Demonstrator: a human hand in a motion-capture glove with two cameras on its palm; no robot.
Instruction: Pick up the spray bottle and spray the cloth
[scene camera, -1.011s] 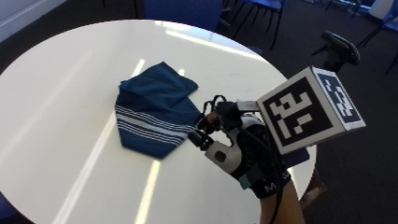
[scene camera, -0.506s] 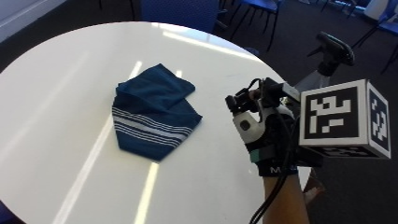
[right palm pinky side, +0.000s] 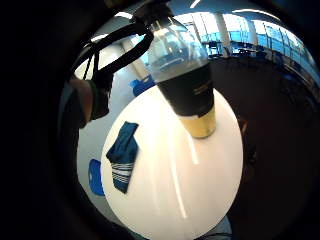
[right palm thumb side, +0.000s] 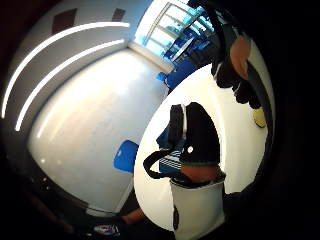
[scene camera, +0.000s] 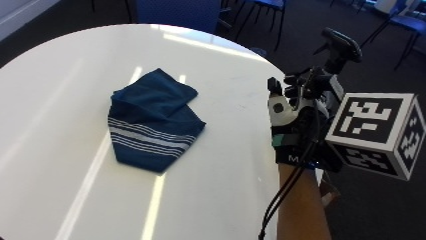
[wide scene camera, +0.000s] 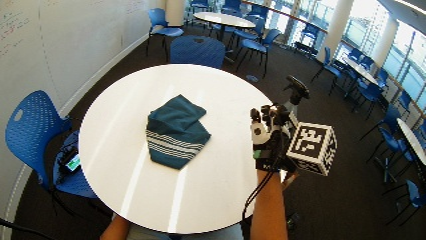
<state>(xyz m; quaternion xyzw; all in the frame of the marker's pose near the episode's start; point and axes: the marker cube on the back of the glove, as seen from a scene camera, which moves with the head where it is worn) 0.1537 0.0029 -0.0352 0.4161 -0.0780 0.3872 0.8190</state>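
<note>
Since a second ago the gloved hand (scene camera: 293, 117) has drawn away from the cloth (scene camera: 152, 121) to the desk's (scene camera: 60, 75) right edge, and now has the spray bottle (scene camera: 338, 47) with it. The hand is upright at the rim, its fingers curled around the bottle's neck; the bottle's dark-labelled body (right palm pinky side: 187, 82) fills the little-finger palm view, lifted off the desk. The blue cloth with white stripes lies crumpled near the desk's middle, well apart from the hand, with bare white surface all round it. A blue chair (wide scene camera: 33, 135) stands beside the desk's far side.
</note>
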